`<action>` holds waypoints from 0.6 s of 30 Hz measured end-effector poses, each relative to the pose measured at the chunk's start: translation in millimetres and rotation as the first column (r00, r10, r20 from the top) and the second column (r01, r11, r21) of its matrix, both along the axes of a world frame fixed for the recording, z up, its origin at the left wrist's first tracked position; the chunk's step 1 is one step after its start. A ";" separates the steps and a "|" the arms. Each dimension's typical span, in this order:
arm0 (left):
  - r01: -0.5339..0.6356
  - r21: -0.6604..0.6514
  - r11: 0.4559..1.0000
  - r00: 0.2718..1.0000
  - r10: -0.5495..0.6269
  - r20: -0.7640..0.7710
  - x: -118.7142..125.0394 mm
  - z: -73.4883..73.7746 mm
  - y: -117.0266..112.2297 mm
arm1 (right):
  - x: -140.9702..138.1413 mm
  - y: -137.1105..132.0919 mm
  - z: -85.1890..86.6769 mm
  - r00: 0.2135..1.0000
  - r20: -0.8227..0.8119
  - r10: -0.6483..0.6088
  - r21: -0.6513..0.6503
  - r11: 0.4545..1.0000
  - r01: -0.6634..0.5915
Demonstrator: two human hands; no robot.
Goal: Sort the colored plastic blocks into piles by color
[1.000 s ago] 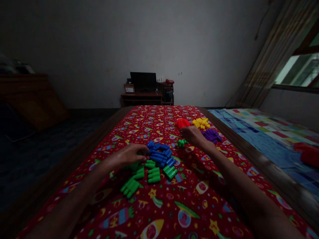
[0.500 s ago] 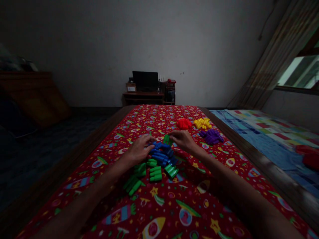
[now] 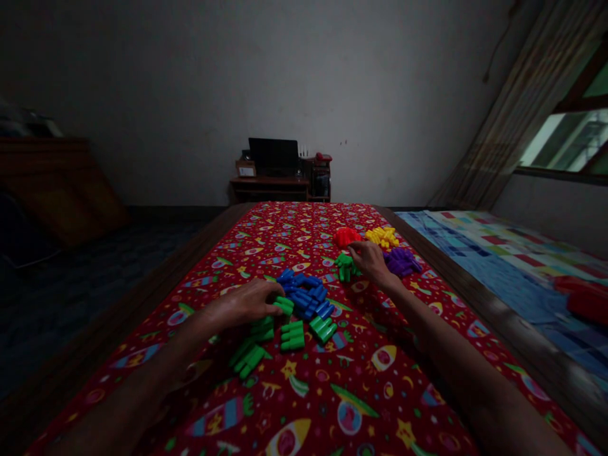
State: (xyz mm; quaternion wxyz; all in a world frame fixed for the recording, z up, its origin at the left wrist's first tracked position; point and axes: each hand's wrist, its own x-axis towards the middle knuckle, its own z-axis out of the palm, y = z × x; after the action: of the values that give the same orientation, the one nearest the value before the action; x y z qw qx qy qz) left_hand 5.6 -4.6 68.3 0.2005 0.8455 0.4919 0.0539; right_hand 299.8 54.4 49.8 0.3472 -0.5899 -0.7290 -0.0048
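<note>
My left hand [image 3: 259,300] is closed around the near end of a green toy block [image 3: 284,305], at the left side of a heap of blue blocks [image 3: 306,294]. My right hand [image 3: 370,259] is farther off to the right, its bent fingers apart beside some green blocks [image 3: 346,268]; nothing shows between them. More green blocks lie nearer me: one green block [image 3: 292,335] in front of the blue heap, another [image 3: 323,329] to its right, and others [image 3: 249,358] to the left, partly in shadow.
Beyond my right hand are heaps of red blocks [image 3: 347,237], yellow blocks [image 3: 382,237] and purple blocks [image 3: 403,261]. A red patterned cloth [image 3: 304,221] covers the table. A desk with a monitor [image 3: 273,157] stands by the wall, and a bed [image 3: 479,253] is at right.
My right hand has moved right, away from the blue heap, and green blocks now lie beside it. My left hand has come nearer and taken hold of a green block.
</note>
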 end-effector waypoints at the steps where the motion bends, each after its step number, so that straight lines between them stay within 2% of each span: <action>1: -0.006 -0.028 1.000 0.999 0.007 0.043 -1.3 3.3 1.6 | -5.9 -3.9 6.5 0.994 -0.031 0.102 -0.027 0.994 -0.103; 3: -0.035 -0.070 0.997 0.987 0.046 0.155 -0.6 8.3 2.3 | -22.2 -16.8 17.2 0.928 -0.110 0.356 -0.079 0.928 -0.365; 5: -0.077 -0.073 0.994 0.958 0.094 0.272 4.8 11.0 0.3 | -41.4 -33.5 22.4 0.804 -0.160 0.573 -0.113 0.798 -0.592; 6: -0.090 -0.068 0.994 0.943 0.107 0.315 8.5 11.6 -1.2 | -50.2 -41.3 22.8 0.750 -0.154 0.643 -0.126 0.740 -0.660; 7: -0.094 -0.058 0.994 0.934 0.109 0.342 11.9 11.9 -2.6 | -57.3 -47.4 22.0 0.719 -0.126 0.684 -0.133 0.706 -0.695; 8: -0.092 -0.050 0.995 0.931 0.103 0.350 14.2 12.2 -3.6 | -62.2 -51.2 20.4 0.710 -0.081 0.699 -0.134 0.698 -0.703; 10: -0.078 -0.036 0.996 0.946 0.085 0.314 13.4 13.0 -3.7 | -63.2 -50.2 16.0 0.744 0.015 0.668 -0.120 0.740 -0.662; 12: -0.087 -0.012 0.996 0.972 0.087 0.218 3.5 13.8 -1.1 | -52.6 -39.2 11.8 0.812 0.066 0.580 -0.099 0.813 -0.573; 16: -0.166 0.085 0.982 0.985 0.169 -0.030 -30.1 11.5 6.4 | -12.9 -7.9 3.5 0.925 0.104 0.367 -0.078 0.930 -0.360; 18: -0.177 0.067 0.982 0.974 0.184 -0.132 -42.3 7.1 8.8 | 4.5 2.8 -2.6 0.953 0.121 0.278 -0.096 0.959 -0.268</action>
State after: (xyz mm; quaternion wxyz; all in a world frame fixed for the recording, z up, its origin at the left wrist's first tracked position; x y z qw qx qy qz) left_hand -36.7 4.3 75.4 0.1372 0.8042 0.5777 0.0268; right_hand 304.3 57.2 47.3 0.2717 -0.4949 -0.8247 0.0323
